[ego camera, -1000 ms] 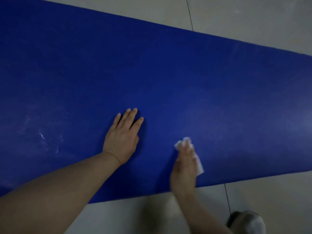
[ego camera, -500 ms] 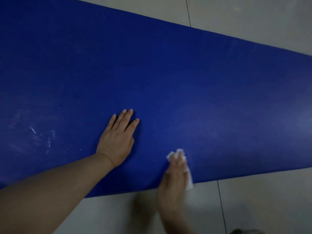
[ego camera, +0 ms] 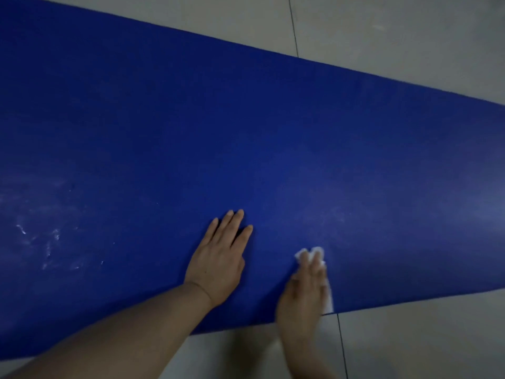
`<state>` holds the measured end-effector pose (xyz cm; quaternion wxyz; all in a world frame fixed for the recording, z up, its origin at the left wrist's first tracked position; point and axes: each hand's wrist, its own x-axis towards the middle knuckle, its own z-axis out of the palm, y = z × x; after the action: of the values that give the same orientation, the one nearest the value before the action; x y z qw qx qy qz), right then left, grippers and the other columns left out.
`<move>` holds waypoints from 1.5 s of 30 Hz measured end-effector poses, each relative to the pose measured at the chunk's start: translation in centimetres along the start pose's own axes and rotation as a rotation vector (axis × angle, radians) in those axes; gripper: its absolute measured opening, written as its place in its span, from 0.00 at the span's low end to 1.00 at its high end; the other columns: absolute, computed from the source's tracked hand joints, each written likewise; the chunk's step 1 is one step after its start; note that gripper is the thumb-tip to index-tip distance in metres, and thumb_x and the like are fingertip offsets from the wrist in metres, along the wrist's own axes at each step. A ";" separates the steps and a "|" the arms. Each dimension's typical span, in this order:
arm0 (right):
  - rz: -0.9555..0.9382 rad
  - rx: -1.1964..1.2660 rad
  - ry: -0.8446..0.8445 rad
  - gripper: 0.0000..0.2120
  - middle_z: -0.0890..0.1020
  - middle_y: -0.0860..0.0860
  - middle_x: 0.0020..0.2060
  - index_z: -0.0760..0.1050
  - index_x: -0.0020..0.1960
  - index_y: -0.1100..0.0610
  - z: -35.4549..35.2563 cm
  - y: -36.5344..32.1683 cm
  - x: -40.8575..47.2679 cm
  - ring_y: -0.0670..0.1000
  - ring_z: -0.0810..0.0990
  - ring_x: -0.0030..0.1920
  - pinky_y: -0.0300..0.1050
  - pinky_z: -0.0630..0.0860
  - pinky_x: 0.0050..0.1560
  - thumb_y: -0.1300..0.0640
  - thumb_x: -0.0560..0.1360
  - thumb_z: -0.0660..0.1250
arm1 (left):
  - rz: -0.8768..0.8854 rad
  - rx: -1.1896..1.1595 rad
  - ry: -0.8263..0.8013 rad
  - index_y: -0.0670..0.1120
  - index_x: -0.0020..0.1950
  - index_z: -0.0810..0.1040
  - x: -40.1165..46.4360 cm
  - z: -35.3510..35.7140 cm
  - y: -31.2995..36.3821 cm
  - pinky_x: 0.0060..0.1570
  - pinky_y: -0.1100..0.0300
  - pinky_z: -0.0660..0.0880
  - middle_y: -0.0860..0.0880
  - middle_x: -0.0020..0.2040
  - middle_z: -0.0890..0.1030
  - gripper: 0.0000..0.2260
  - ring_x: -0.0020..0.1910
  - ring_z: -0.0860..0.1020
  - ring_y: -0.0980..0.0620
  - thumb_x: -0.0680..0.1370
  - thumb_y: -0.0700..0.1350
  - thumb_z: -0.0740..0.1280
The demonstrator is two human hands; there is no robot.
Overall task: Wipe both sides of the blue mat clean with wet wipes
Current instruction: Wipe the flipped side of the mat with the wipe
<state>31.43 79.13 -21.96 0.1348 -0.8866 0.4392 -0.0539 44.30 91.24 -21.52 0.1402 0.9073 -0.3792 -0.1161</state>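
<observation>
Left hand (ego camera: pixel 218 265) flat on blue mat (ego camera: pixel 246 127); right hand (ego camera: pixel 303 294) presses wipe (ego camera: pixel 302 254)

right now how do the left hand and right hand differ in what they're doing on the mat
The left hand lies bare and flat on the mat, fingers spread; the right hand presses a white wipe under its fingers. The left hand lies fully on the mat, while the right hand sits at the near edge, its wrist over the floor. The left is sharp, the right blurred. Both are palm down with straight fingers.
</observation>
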 end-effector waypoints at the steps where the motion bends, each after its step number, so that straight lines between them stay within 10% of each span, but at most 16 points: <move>1: 0.123 -0.016 0.014 0.22 0.61 0.57 0.75 0.67 0.72 0.58 -0.7 1.6 1.9 0.60 0.61 0.74 0.58 0.63 0.68 0.60 0.80 0.48 | 0.003 0.000 0.008 0.42 0.66 0.77 0.0 0.1 -0.1 0.68 0.48 0.57 0.40 0.70 0.71 0.25 0.69 0.70 0.42 0.73 0.44 0.51; 3: 0.303 -0.042 -0.012 0.22 0.55 0.55 0.77 0.61 0.74 0.55 -1.5 3.0 4.4 0.57 0.54 0.76 0.55 0.56 0.71 0.63 0.81 0.50 | 0.003 -0.011 0.014 0.42 0.66 0.76 0.1 0.2 -0.2 0.70 0.49 0.55 0.40 0.71 0.70 0.25 0.71 0.66 0.43 0.73 0.44 0.51; 6: 0.072 0.014 -0.073 0.27 0.49 0.48 0.77 0.51 0.76 0.50 -1.0 0.5 2.5 0.51 0.46 0.77 0.47 0.48 0.74 0.65 0.80 0.53 | -0.007 -0.013 0.016 0.42 0.67 0.75 0.3 0.3 -0.1 0.72 0.51 0.50 0.40 0.72 0.69 0.25 0.72 0.62 0.45 0.73 0.44 0.51; 17: 0.136 0.095 -0.179 0.26 0.39 0.41 0.75 0.49 0.78 0.52 -2.1 1.0 8.5 0.47 0.40 0.76 0.45 0.40 0.74 0.60 0.82 0.51 | 0.035 0.001 0.052 0.45 0.71 0.68 0.1 0.9 -0.2 0.72 0.50 0.52 0.42 0.75 0.64 0.25 0.75 0.58 0.47 0.73 0.43 0.52; 22: -0.034 -0.087 -0.384 0.28 0.30 0.40 0.73 0.39 0.77 0.46 -3.8 4.3 9.7 0.48 0.40 0.76 0.52 0.57 0.73 0.47 0.82 0.48 | 0.039 0.003 0.047 0.47 0.72 0.65 0.4 0.9 -0.4 0.73 0.50 0.51 0.43 0.76 0.63 0.26 0.78 0.49 0.50 0.73 0.45 0.52; 32: -0.029 -0.088 -0.306 0.30 0.55 0.49 0.77 0.55 0.76 0.54 -2.7 3.7 8.7 0.55 0.61 0.73 0.57 0.67 0.58 0.49 0.75 0.50 | 0.008 0.074 -0.058 0.48 0.72 0.64 0.6 0.7 -0.2 0.74 0.50 0.50 0.47 0.80 0.50 0.28 0.78 0.49 0.49 0.71 0.45 0.53; 38: -0.052 -0.119 -0.396 0.30 0.54 0.51 0.77 0.57 0.76 0.57 -3.0 3.4 9.2 0.57 0.61 0.72 0.56 0.70 0.56 0.49 0.75 0.49 | -0.054 0.169 -0.060 0.46 0.66 0.76 1.4 -0.9 1.0 0.71 0.53 0.52 0.45 0.74 0.65 0.25 0.78 0.50 0.50 0.69 0.39 0.59; 42: -0.058 -0.078 -0.359 0.30 0.50 0.48 0.78 0.55 0.76 0.55 -3.4 3.5 9.3 0.56 0.62 0.72 0.58 0.71 0.56 0.48 0.75 0.49 | -0.118 0.200 -0.076 0.44 0.51 0.85 2.7 -2.8 2.2 0.68 0.52 0.57 0.41 0.60 0.80 0.26 0.57 0.80 0.43 0.54 0.35 0.80; 45: -0.066 -0.085 -0.354 0.30 0.54 0.48 0.77 0.56 0.76 0.54 -3.0 3.6 9.3 0.55 0.62 0.72 0.57 0.72 0.56 0.48 0.74 0.50 | -0.215 0.174 0.098 0.42 0.45 0.85 6.1 -3.1 2.8 0.66 0.48 0.66 0.43 0.48 0.81 0.18 0.42 0.81 0.44 0.57 0.34 0.80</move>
<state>33.69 69.10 -20.30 0.1706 -0.9010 0.3812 0.1173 47.63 85.41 -18.30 0.0660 0.9560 -0.2811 -0.0525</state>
